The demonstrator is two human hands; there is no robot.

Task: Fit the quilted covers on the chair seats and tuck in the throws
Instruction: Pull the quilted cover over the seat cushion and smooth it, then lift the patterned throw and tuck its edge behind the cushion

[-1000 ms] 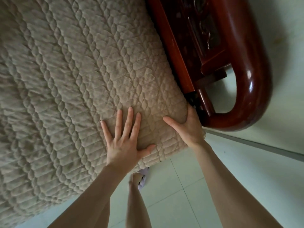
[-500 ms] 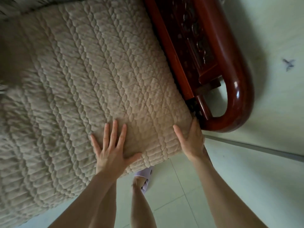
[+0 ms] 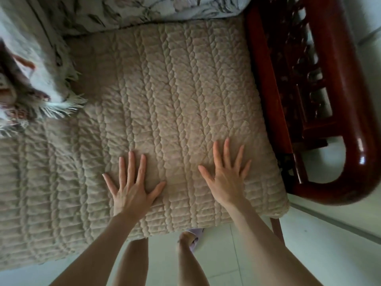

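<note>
The quilted cover (image 3: 175, 96) lies spread over the seat, with its right edge against the red wooden armrest (image 3: 360, 145) and its front edge draped over the seat front. It is judged soft, thick, light and pliable, with a textured face unlikely to slip. Take hold at the front hem or corners. A floral throw (image 3: 115, 13) lies bunched along the back. The left hand (image 3: 132, 188) and right hand (image 3: 226, 180) lie flat on the cover, fingers straight and spread, gripping nothing. No writing or label is legible.
</note>
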